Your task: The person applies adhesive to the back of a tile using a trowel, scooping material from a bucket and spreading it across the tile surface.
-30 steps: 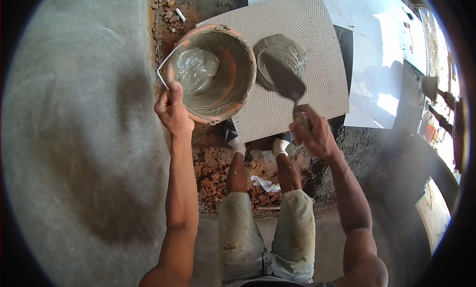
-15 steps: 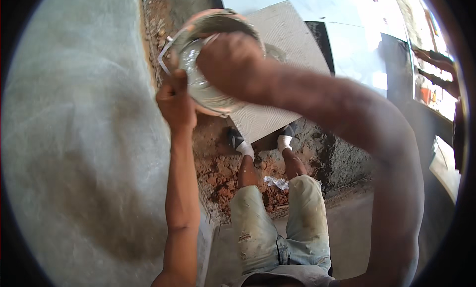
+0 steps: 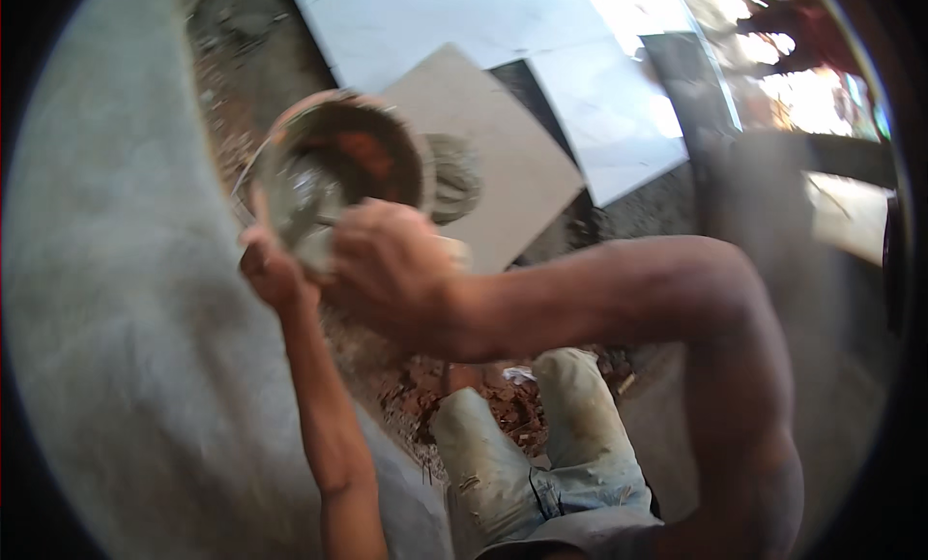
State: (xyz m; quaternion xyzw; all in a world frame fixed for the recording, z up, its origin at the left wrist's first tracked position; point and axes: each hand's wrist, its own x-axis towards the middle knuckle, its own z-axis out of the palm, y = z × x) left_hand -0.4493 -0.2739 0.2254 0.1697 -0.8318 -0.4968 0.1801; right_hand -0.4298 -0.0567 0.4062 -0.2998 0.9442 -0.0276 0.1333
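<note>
Left hand [image 3: 274, 273], arm extended forward, grips the near rim of the tilted mortar bucket [image 3: 338, 173] at left-centre. Right hand [image 3: 391, 270], arm bent across the view, is fisted at the bucket's mouth; what it grasps is hidden. Tile [image 3: 493, 159] lies just right.

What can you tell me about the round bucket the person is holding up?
The bucket is round, worn and orange-brown, its wall smeared with grey mortar, with a wet grey mass inside. It is tilted so its open mouth faces the camera. The left hand holds its lower rim; the right hand is in front of its lower edge. It is blurred. Behind it lies a beige tile.
</note>
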